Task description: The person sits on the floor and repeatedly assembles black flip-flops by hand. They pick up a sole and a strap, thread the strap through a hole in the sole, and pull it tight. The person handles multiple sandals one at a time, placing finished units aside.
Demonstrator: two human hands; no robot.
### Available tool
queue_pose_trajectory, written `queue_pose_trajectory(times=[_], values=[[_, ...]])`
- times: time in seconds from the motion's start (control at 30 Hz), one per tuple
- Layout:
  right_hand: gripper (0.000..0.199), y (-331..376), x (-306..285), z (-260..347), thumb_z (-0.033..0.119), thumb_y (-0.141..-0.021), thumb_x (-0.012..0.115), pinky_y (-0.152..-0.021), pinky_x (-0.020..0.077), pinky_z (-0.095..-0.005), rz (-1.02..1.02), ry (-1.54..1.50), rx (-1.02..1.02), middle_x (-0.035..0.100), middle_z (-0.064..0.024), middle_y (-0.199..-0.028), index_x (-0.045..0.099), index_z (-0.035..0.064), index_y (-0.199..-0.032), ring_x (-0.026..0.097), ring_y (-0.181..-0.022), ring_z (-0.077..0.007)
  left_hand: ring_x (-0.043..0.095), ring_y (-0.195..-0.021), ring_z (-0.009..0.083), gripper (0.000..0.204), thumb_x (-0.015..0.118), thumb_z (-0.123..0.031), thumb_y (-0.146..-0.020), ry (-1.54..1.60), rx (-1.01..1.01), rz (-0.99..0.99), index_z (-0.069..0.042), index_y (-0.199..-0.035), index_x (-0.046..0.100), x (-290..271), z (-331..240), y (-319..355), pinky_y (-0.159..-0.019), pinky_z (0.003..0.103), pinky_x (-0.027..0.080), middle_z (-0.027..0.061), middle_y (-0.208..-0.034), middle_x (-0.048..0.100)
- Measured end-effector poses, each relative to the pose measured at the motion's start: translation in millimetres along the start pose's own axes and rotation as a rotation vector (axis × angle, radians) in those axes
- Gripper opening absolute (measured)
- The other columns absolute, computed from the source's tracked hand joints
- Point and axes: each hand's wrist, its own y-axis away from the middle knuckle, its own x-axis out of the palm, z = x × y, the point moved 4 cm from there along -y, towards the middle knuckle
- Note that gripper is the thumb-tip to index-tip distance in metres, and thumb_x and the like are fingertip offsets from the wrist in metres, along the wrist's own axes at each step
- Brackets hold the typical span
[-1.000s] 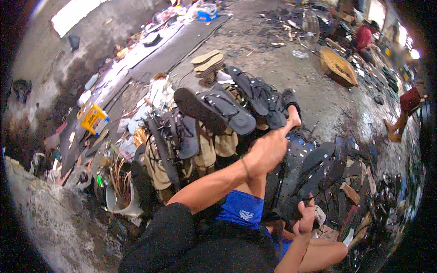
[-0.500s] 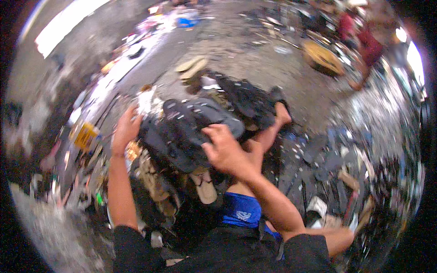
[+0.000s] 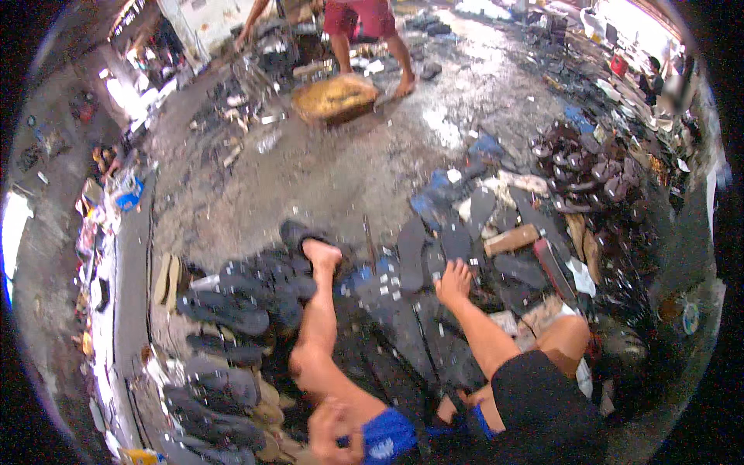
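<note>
My right hand (image 3: 455,280) reaches forward over flat black sole-shaped pieces (image 3: 411,252) on the floor, fingers stretched out and nothing visible in them. More dark soles (image 3: 457,240) lie just beyond its fingertips; whether they touch is unclear. My left hand (image 3: 335,432) hangs low beside my blue shorts (image 3: 387,435), loosely curled with its fingers apart and somewhat blurred; I see nothing in it. To its left lie piled black sandals (image 3: 225,310) and a further stack of dark footwear (image 3: 209,411). A pair of beige soles (image 3: 167,280) lies at the pile's far edge.
A round, yellow-brown wooden block (image 3: 335,97) stands ahead, with a person in red shorts (image 3: 360,19) behind it. A heap of dark shoes (image 3: 593,167) lies at right. Nearer are a wooden piece (image 3: 510,240) and a long dark red-edged bar (image 3: 554,270).
My view has swung to the right. My right hand has left the black sandal pile for the soles on the right; my left hand has dropped back beside my shorts.
</note>
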Motion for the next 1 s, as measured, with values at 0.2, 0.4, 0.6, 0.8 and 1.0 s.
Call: queue_pose_trajectory(times=[0.2,0.4,0.6,0.8,1.0], values=[[0.116,-13.3,71.2,66.6,0.062,-0.074,0.076,-0.118,0.0223,-0.0519,0.322,-0.052,0.018,0.036,-0.0274,-0.146,0.024,-0.0069,-0.151,0.035,-0.135,-0.0440,0.066,-0.109,0.0309,0.040,0.069,-0.005,-0.092,0.177,0.015,0.181,-0.001,-0.130,0.060,116.0,4.3,-52.4,-0.091,0.036,0.055,0.0177,-0.132,0.061],[0.064,6.9,43.9,59.8,0.039,-0.093,0.056,-0.097,0.0475,-0.0474,0.284,-1.296,0.104,0.057,-0.0245,-0.131,0.049,-0.0136,-0.129,0.060,-0.112,-0.0373,0.060,-0.113,0.0242,0.058,0.067,-0.014,-0.096,0.123,-0.222,0.104,-0.002,-0.146,0.040,129.5,82.7,-77.6,-0.098,0.036,0.050,0.0152,-0.137,0.054],[0.052,179.1,-36.2,88.8,0.042,-0.094,0.061,-0.083,0.0550,-0.0422,1.400,-1.415,-0.488,0.070,-0.0187,-0.115,0.066,-0.0028,-0.119,0.068,-0.091,-0.0280,0.054,-0.121,0.0241,0.070,0.068,-0.007,-0.095,0.536,-0.417,-0.227,0.001,-0.151,0.027,63.7,98.2,-102.3,-0.104,0.036,0.045,0.0159,-0.136,0.052],[0.022,108.3,-27.3,-25.4,0.018,-0.087,0.067,-0.081,0.0582,-0.0459,0.239,0.048,-0.021,0.071,-0.0214,-0.100,0.070,-0.0017,-0.097,0.071,-0.094,-0.0371,0.047,-0.133,0.0401,0.088,0.075,-0.017,-0.087,-0.058,-0.815,0.090,0.003,-0.154,0.022,21.3,61.2,52.5,-0.112,0.045,0.038,0.0271,-0.146,0.043],[0.026,114.4,15.8,-73.9,0.015,-0.083,0.066,-0.088,0.0562,-0.0476,0.570,-0.019,0.081,0.071,-0.0252,-0.111,0.071,-0.0019,-0.103,0.068,-0.106,-0.0406,0.040,-0.133,0.0424,0.072,0.077,-0.029,-0.085,-0.612,-0.331,0.048,-0.001,-0.143,0.046,19.3,30.6,82.2,-0.111,0.051,0.032,0.0236,-0.146,0.042]])
